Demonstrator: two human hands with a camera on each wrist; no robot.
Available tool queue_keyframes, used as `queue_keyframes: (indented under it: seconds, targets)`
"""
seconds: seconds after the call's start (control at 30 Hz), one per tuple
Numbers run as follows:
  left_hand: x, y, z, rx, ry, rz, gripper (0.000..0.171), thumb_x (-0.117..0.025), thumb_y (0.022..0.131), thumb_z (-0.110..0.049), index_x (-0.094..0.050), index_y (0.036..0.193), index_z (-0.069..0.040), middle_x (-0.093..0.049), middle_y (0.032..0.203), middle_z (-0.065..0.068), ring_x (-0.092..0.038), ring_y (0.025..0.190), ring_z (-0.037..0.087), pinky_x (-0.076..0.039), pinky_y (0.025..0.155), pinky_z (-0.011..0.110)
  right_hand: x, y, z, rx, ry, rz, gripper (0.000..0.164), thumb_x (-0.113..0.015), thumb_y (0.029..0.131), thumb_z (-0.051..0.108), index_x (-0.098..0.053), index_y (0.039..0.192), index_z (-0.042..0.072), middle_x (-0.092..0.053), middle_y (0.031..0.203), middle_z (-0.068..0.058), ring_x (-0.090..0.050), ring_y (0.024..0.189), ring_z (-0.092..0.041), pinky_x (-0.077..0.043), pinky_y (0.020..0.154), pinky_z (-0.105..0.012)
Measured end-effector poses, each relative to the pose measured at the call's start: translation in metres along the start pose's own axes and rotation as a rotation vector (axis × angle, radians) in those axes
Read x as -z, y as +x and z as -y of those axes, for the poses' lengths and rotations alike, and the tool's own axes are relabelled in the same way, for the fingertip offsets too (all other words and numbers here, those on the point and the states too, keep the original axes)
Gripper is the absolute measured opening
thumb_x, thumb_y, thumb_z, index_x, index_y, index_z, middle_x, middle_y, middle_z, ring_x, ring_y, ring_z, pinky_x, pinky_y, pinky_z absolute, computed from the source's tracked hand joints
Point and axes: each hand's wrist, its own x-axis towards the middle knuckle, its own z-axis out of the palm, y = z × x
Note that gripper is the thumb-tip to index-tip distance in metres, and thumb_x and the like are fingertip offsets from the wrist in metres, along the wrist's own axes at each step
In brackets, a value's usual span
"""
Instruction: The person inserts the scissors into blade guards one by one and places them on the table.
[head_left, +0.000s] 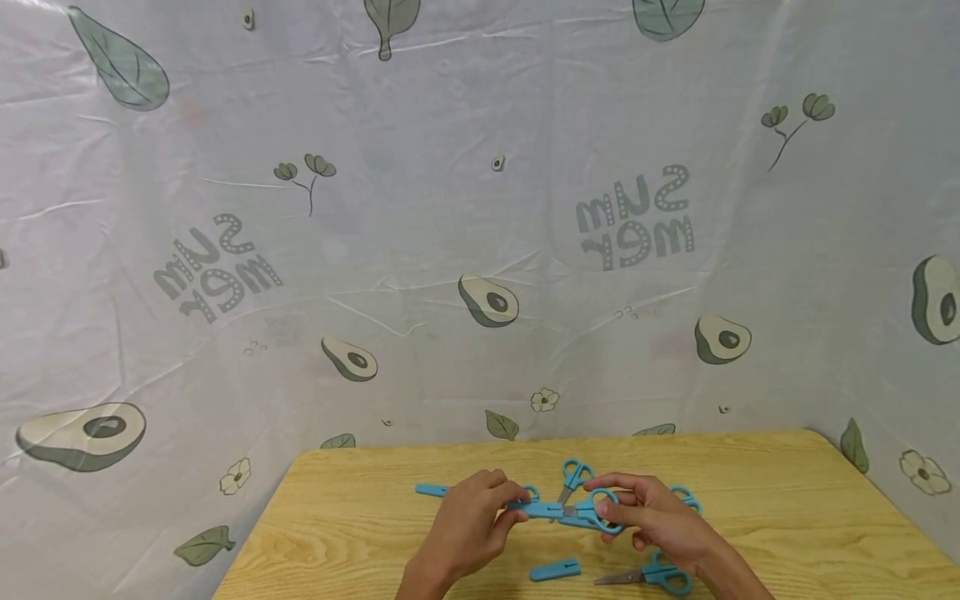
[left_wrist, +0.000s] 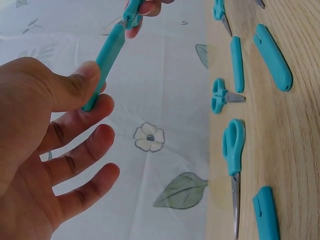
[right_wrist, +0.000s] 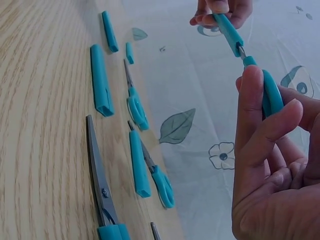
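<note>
My left hand (head_left: 471, 521) pinches a blue scissors cover (left_wrist: 107, 56) between thumb and index finger, the other fingers spread apart. Facing it, my right hand (head_left: 663, 518) holds a pair of blue-handled scissors (right_wrist: 271, 92) by the finger loops. Cover and scissors are lined up, and the blades run into the cover's mouth with a short piece of metal still showing between cover and handle. Both are held up over the table (head_left: 337, 533).
Around the hands lie more blue-handled scissors (head_left: 663, 575) with bare blades, one pair (head_left: 576, 473) farther back. Several loose blue covers are scattered about, one cover (head_left: 555, 570) in front and another cover (head_left: 430, 490) at left. A printed sheet (head_left: 420, 333) hangs behind the table.
</note>
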Motion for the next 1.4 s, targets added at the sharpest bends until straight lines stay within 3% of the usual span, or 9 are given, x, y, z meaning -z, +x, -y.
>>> queue_keyframes:
  seconds: [0.27,0.73,0.9,1.07,1.4]
  targets:
    - [0.002,0.001,-0.002,-0.015,0.016,-0.005,0.01,-0.078,0.097,-0.026,-0.08,0.104,-0.018,-0.069,0.089,-0.008,-0.058,0.078,0.001,-0.046,0.068,0.011,-0.004,0.003,-0.001,-0.017,0.005,-0.018,0.032,-0.056,0.113,0.018,-0.066,0.143,0.021,-0.076,0.095,0.005,-0.076,0.087,-0.011,-0.04,0.057,-0.021]
    - [0.002,-0.003,-0.003,-0.042,0.055,-0.007,0.011,-0.078,0.097,-0.028,-0.079,0.104,-0.02,-0.067,0.087,-0.009,-0.057,0.076,0.001,-0.045,0.068,0.011,-0.012,0.0,-0.004,-0.019,-0.015,-0.055,0.032,-0.057,0.113,0.019,-0.065,0.145,0.017,-0.075,0.093,0.006,-0.075,0.086,-0.012,-0.035,0.057,-0.024]
    - [0.002,-0.006,-0.003,-0.043,0.067,0.006,0.012,-0.076,0.098,-0.029,-0.079,0.105,-0.02,-0.067,0.088,-0.009,-0.056,0.076,0.0,-0.044,0.068,0.011,-0.018,-0.001,-0.005,-0.025,-0.018,-0.073,0.033,-0.058,0.113,0.019,-0.064,0.145,0.014,-0.076,0.093,0.006,-0.075,0.084,-0.011,-0.035,0.057,-0.024]
    - [0.0,-0.004,-0.002,-0.061,0.098,-0.036,0.012,-0.078,0.096,-0.029,-0.08,0.103,-0.02,-0.065,0.087,-0.009,-0.054,0.074,0.003,-0.043,0.067,0.011,-0.019,0.0,-0.004,-0.032,-0.024,-0.091,0.04,-0.061,0.112,0.022,-0.06,0.149,0.007,-0.075,0.091,0.006,-0.074,0.084,-0.012,-0.034,0.057,-0.024]
    - [-0.003,-0.003,-0.004,-0.072,0.125,-0.087,0.013,-0.076,0.098,-0.03,-0.079,0.104,-0.019,-0.064,0.087,-0.008,-0.054,0.074,0.005,-0.042,0.066,0.012,-0.021,0.001,-0.003,-0.053,0.019,-0.1,0.031,-0.058,0.113,0.024,-0.067,0.142,0.02,-0.074,0.085,0.011,-0.075,0.083,-0.01,-0.029,0.057,-0.026]
